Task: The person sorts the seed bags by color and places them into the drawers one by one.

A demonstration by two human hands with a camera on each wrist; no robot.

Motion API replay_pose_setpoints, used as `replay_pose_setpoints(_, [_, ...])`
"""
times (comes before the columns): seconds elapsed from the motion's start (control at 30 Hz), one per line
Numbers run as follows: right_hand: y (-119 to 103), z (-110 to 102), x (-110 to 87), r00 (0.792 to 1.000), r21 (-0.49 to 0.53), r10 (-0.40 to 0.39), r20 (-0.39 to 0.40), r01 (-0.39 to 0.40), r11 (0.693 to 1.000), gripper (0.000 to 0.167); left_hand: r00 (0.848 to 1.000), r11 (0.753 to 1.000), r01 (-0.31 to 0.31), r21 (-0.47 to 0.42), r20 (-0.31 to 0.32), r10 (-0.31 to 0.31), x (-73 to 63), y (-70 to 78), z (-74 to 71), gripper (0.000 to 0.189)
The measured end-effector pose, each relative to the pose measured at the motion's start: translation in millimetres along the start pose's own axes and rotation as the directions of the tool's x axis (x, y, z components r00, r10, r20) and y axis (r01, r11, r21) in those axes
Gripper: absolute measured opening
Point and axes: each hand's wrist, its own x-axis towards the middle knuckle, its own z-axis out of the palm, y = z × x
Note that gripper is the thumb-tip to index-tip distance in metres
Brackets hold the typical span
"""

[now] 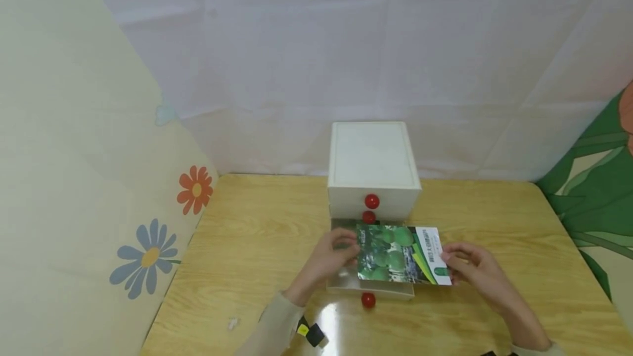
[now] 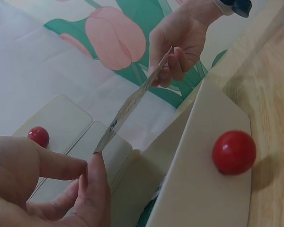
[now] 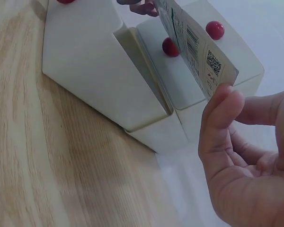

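A flat, thin printed packet, with green round fruits on its front, is held by both hands over a pulled-out lower drawer. My left hand pinches its left edge between thumb and fingers. At the opposite edge, my right hand pinches the white end. The right wrist view shows a barcode and a QR code on the back of the packet. Seen edge-on in the left wrist view, the packet is slightly bent. Something dark green lies partly hidden inside the drawer.
The white drawer cabinet stands at the back of the wooden table, with red round knobs on its drawers. A pale cloth hangs behind. Flower-patterned panels flank both sides. A small pale scrap lies at the front left.
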Motion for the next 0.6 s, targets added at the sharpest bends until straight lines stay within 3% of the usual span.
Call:
replay_pose_setpoints(0.2, [0.2,9.9,5.4,0.998,0.029,-0.049,0.048,0.047,0.998,0.032,1.000,0.996,-0.012,0.084,-0.026,0.014,-3.1,-0.7,-13.7,0.026])
replay_pose_setpoints(0.43, [1.8,24.9,7.5,0.992,0.051,-0.115,0.052,0.112,0.992,0.029,0.999,0.994,-0.018,0.108,-0.046,0.023,-4.6,-3.8,-24.7,0.023])
replay_pose_setpoints(0.6, [2.5,32.1,7.9,0.996,0.044,-0.077,0.054,0.074,0.996,0.031,0.998,0.996,-0.004,0.090,-0.057,0.009,-8.4,-10.0,-28.8,0.023])
